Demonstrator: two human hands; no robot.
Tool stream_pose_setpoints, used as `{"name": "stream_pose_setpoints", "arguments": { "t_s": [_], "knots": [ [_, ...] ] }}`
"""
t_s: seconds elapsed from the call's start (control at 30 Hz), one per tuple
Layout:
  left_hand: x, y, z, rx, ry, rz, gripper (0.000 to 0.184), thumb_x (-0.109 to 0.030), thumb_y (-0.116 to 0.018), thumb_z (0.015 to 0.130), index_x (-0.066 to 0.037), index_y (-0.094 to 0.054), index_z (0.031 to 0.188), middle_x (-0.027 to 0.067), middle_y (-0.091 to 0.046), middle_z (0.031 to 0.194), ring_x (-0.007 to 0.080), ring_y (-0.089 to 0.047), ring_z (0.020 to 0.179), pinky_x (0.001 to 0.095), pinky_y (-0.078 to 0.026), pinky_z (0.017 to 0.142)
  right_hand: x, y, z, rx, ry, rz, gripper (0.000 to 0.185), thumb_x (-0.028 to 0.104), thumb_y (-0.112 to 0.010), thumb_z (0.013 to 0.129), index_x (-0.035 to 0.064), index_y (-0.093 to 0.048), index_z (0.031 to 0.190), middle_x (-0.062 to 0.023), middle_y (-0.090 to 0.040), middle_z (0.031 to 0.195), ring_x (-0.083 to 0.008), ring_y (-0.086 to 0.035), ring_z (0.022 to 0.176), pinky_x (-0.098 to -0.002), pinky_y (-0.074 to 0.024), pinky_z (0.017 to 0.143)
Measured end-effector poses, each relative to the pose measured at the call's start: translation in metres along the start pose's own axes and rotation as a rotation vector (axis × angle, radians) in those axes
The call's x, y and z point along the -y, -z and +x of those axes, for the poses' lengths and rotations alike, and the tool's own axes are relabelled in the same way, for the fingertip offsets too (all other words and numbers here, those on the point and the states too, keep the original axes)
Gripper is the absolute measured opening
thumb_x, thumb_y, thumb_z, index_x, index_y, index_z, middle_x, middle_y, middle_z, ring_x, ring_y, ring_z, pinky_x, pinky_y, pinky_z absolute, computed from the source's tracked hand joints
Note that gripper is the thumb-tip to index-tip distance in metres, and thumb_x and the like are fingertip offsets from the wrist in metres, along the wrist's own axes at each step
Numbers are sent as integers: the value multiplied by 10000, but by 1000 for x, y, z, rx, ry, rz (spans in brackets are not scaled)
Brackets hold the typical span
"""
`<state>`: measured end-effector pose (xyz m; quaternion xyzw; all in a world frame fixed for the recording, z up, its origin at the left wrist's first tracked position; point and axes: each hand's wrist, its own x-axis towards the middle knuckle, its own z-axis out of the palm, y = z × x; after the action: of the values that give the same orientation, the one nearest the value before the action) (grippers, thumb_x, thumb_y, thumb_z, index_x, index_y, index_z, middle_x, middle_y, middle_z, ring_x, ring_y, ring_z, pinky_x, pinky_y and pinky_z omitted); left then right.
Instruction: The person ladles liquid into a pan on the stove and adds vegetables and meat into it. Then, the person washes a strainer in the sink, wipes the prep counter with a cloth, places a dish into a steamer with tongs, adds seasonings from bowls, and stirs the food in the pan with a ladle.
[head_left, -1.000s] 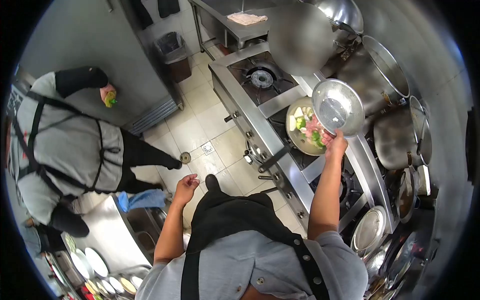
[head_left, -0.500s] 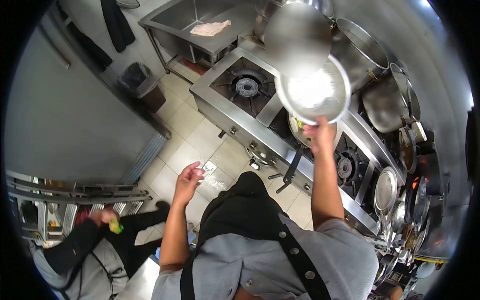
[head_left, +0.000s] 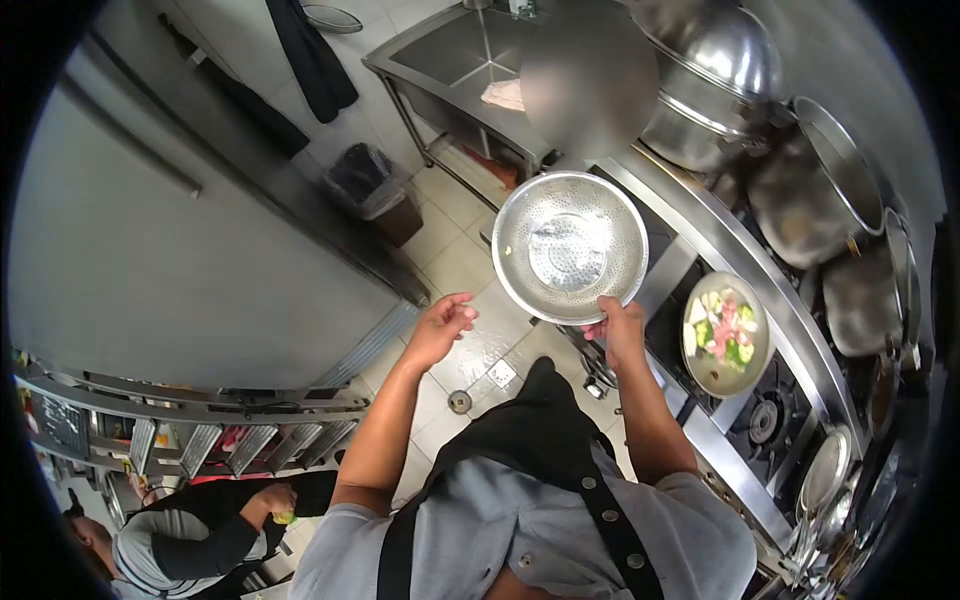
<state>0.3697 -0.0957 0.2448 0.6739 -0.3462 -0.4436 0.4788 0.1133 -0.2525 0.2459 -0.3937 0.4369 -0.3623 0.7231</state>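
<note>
My right hand [head_left: 622, 335] grips the near rim of a metal colander [head_left: 570, 245], thumb over the edge. It hangs in front of the stove, its perforated inside facing up; a small yellowish scrap clings to the left wall. To the left of the colander is my left hand [head_left: 440, 330], empty, fingers apart and slightly bent, not touching it. On the stove to the right, a frying pan [head_left: 765, 345] contains green and pale vegetable pieces with pinkish bits.
Large pots [head_left: 800, 200] line the back of the stove [head_left: 660, 275]. A sink [head_left: 420, 70] with a cloth [head_left: 503, 95] stands ahead, a bin [head_left: 400, 222] by the fridge [head_left: 230, 270]. Strainers [head_left: 825, 470] sit at right. Another person [head_left: 200, 530] works at lower left, holding something greenish.
My right hand has brought the colander leftward, away from above the stove. The pan's food, mostly hidden before, now shows. My view has turned, and my left hand is now closer to the colander.
</note>
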Motion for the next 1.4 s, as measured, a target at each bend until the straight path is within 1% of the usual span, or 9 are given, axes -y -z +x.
{"name": "stream_pose_setpoints", "arguments": {
  "t_s": [0.23, 0.5, 0.6, 0.63, 0.73, 0.83, 0.97, 1.13, 1.4],
  "knots": [
    [39, 129, 48, -236, 230, 83, 419, -294, -624, 859, -34, -538, 1177, 16, -621, 903, 97, -573, 727, 240, -441, 579, 12, -34, 89, -49, 35, -30, 320, 169, -570, 820, -62, -514, 1036, -145, -643, 782, -173, -600, 496, -247, -481, 415],
    [45, 221, 167, -167, 330, 100, 312, -285, -599, 863, -84, -579, 1102, -7, -621, 861, 93, -566, 694, 245, -446, 570, 43, -91, 148, -268, 125, -95, 269, 186, -582, 817, -39, -526, 951, -121, -625, 700, -172, -596, 484, -259, -474, 394],
    [79, 240, 234, -170, 415, 66, 288, -305, -581, 855, -108, -586, 1066, -5, -621, 853, 107, -564, 671, 280, -452, 579, 45, -118, 152, -339, 165, -50, 293, 195, -570, 843, -40, -502, 1004, -119, -625, 736, -165, -594, 486, -259, -471, 392],
    [92, 241, 256, -173, 454, 43, 284, -310, -576, 852, -114, -588, 1056, -4, -621, 851, 111, -564, 663, 292, -453, 582, 46, -124, 150, -349, 130, -51, 372, 191, -566, 837, -62, -473, 1093, -148, -622, 807, -175, -589, 510, -263, -478, 412],
    [126, 235, 308, -118, 577, 36, 247, -313, -576, 836, -122, -608, 989, 7, -623, 849, 126, -567, 649, 322, -456, 590, 43, -146, 143, -443, 207, -42, 330, 215, -581, 846, -53, -499, 1020, -118, -614, 742, -158, -582, 501, -253, -459, 402],
    [116, 213, 345, -72, 660, 174, 167, -237, -555, 842, -100, -620, 912, 11, -618, 813, 125, -556, 628, 295, -443, 551, 33, -146, 136, -520, 197, -29, 328, 219, -595, 840, -55, -511, 1001, -129, -615, 767, -167, -575, 510, -255, -451, 409],
    [116, 205, 420, -7, 419, 51, 127, -150, -523, 844, -75, -622, 875, 11, -618, 779, 124, -553, 611, 265, -428, 506, 19, -140, 139, -644, 183, -9, 308, 204, -595, 842, -60, -516, 980, -136, -618, 751, -174, -566, 471, -264, -450, 399],
    [9, 215, 485, -97, 294, 18, 178, -94, -501, 853, -69, -600, 999, 11, -633, 805, 106, -564, 639, 261, -443, 528, 9, -119, 181, -694, 81, 73, 252, 190, -580, 845, -43, -530, 928, -109, -605, 674, -168, -568, 448, -256, -459, 387],
    [-134, 223, 575, -80, 15, 21, 220, -167, -514, 911, -63, -582, 1092, 27, -655, 917, 92, -580, 743, 251, -459, 648, 49, -135, 245, -634, 139, 20, 262, 182, -564, 840, -62, -544, 932, -109, -609, 691, -161, -573, 467, -254, -450, 382]
  ]
}}
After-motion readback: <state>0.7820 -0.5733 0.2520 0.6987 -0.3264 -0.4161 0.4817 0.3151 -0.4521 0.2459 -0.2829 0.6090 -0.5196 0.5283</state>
